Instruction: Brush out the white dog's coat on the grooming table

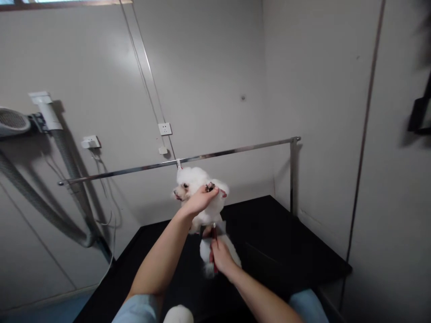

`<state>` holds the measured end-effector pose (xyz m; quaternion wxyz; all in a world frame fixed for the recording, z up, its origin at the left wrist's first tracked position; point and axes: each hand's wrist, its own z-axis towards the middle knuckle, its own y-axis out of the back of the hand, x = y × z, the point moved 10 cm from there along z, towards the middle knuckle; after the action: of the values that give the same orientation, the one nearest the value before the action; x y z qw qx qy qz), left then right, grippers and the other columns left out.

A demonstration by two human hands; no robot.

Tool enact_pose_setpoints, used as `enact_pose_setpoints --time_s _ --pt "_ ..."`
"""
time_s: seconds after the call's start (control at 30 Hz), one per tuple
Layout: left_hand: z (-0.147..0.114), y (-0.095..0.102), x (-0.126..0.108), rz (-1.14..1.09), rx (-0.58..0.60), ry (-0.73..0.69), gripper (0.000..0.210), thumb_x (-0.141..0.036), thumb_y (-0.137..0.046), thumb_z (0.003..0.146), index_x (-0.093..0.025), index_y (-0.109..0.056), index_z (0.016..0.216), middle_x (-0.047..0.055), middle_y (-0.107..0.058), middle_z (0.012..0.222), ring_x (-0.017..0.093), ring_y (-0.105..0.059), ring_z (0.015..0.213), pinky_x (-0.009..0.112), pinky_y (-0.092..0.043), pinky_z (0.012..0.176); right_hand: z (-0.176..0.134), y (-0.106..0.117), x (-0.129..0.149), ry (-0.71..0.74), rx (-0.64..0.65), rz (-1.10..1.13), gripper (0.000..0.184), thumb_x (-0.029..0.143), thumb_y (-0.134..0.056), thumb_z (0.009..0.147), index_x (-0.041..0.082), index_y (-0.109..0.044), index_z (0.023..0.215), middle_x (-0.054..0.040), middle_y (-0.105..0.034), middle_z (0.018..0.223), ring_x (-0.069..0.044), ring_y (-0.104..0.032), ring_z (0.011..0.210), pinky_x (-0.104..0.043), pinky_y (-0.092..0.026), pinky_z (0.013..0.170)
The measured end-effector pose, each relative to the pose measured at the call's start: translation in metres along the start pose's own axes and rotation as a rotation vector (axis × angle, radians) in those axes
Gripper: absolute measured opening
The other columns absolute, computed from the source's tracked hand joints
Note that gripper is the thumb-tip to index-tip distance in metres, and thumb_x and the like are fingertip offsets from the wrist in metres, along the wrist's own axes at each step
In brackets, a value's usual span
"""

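A fluffy white dog (191, 177) is on the black table (259, 233), its head turned to the left. My left hand (201, 199) reaches up to the side of its head, fingers closed in the fur near the ear. Small dark speckled and red spots show at these fingertips; I cannot make out what they are. Lower down, my right hand (222, 256) is wrapped round a red-handled grooming tool (215, 251), held upright against the dog's body. The tool's head is blurred, so its exact kind is unclear.
A metal rail (235, 152) spans above the table, with a white strap (178, 164) by the dog's head. On the left hang a dryer (13, 121) and its grey hose (43, 208). Wall sockets (164, 129) sit behind. A white rounded thing (178, 315) shows at the bottom edge.
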<state>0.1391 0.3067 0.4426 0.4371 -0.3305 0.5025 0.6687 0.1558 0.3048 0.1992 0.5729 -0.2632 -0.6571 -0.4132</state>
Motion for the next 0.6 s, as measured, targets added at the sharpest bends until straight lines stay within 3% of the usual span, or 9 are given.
enact_pose_setpoints --time_s 0.07,0.1,0.13,0.23,0.27,0.33,0.47,0.53,0.6 --pt "-0.002 0.0 -0.003 -0.061 -0.029 -0.047 0.041 -0.049 -0.056 0.083 -0.011 -0.072 0.087 0.011 -0.071 0.089 0.019 -0.062 0.078 0.029 -0.048 0.07 -0.015 -0.023 -0.021 -0.114 0.161 0.048 0.03 0.042 -0.027 0.091 0.025 -0.051 0.084 0.0036 -0.05 0.048 -0.015 -0.038 0.031 -0.029 -0.037 0.039" --pt "-0.003 0.0 -0.004 -0.081 -0.048 -0.064 0.04 -0.048 -0.055 0.084 -0.011 -0.072 0.087 0.011 -0.072 0.089 0.019 -0.062 0.078 0.028 -0.048 0.07 -0.018 -0.023 -0.015 -0.088 0.191 0.063 0.029 0.043 -0.029 0.091 0.026 -0.05 0.082 0.0041 -0.049 0.047 -0.015 -0.036 0.03 -0.029 -0.036 0.039" --pt "-0.004 -0.001 -0.003 -0.103 -0.067 -0.067 0.04 -0.047 -0.056 0.084 -0.011 -0.072 0.085 0.011 -0.071 0.086 0.018 -0.062 0.074 0.028 -0.048 0.067 -0.016 -0.016 -0.001 -0.028 0.179 0.073 0.028 0.043 -0.031 0.091 0.026 -0.05 0.08 0.004 -0.05 0.048 -0.015 -0.038 0.032 -0.029 -0.038 0.04" --pt "-0.003 -0.001 0.001 -0.152 -0.148 -0.062 0.037 -0.048 -0.058 0.083 -0.013 -0.066 0.072 0.005 -0.065 0.066 0.013 -0.056 0.055 0.025 -0.044 0.053 0.004 0.025 0.055 0.273 -0.039 0.07 0.032 0.04 -0.031 0.093 0.023 -0.05 0.073 -0.0014 -0.06 0.061 -0.016 -0.059 0.055 -0.029 -0.048 0.06" --pt "-0.003 0.004 0.002 -0.162 -0.206 -0.077 0.037 -0.047 -0.06 0.082 -0.014 -0.062 0.066 0.003 -0.06 0.059 0.011 -0.052 0.049 0.024 -0.041 0.049 0.01 0.025 0.06 0.316 -0.035 0.021 0.031 0.039 -0.035 0.093 0.022 -0.05 0.073 -0.0025 -0.063 0.065 -0.016 -0.061 0.061 -0.028 -0.049 0.064" --pt "-0.003 0.02 0.004 -0.205 -0.367 -0.131 0.036 -0.047 -0.064 0.079 -0.016 -0.056 0.062 -0.001 -0.053 0.053 0.009 -0.047 0.045 0.022 -0.039 0.045 0.013 0.011 0.033 0.26 -0.019 -0.003 0.027 0.036 -0.038 0.093 0.021 -0.052 0.076 -0.0024 -0.064 0.065 -0.016 -0.062 0.061 -0.027 -0.048 0.064" --pt "-0.006 0.046 0.015 -0.32 -0.575 -0.206 0.035 -0.046 -0.068 0.077 -0.017 -0.055 0.064 -0.003 -0.051 0.054 0.009 -0.049 0.047 0.022 -0.044 0.05 -0.032 -0.045 -0.083 -0.172 0.185 0.033 0.027 0.032 -0.031 0.095 0.022 -0.054 0.082 0.0017 -0.056 0.05 -0.015 -0.047 0.035 -0.027 -0.038 0.04" --pt "-0.008 0.049 0.017 -0.342 -0.586 -0.259 0.035 -0.047 -0.068 0.078 -0.017 -0.055 0.064 -0.002 -0.051 0.055 0.01 -0.052 0.049 0.023 -0.046 0.052 -0.048 -0.053 -0.103 -0.233 0.267 0.034 0.029 0.033 -0.032 0.094 0.022 -0.056 0.082 0.0022 -0.056 0.048 -0.015 -0.043 0.032 -0.027 -0.035 0.036" --pt "-0.01 0.048 0.018 -0.35 -0.586 -0.313 0.036 -0.047 -0.067 0.08 -0.017 -0.055 0.064 -0.002 -0.05 0.056 0.012 -0.056 0.053 0.024 -0.047 0.054 -0.033 -0.036 -0.093 -0.178 0.264 0.036 0.028 0.036 -0.036 0.095 0.022 -0.06 0.088 0.0015 -0.064 0.059 -0.014 -0.049 0.038 -0.025 -0.04 0.042"
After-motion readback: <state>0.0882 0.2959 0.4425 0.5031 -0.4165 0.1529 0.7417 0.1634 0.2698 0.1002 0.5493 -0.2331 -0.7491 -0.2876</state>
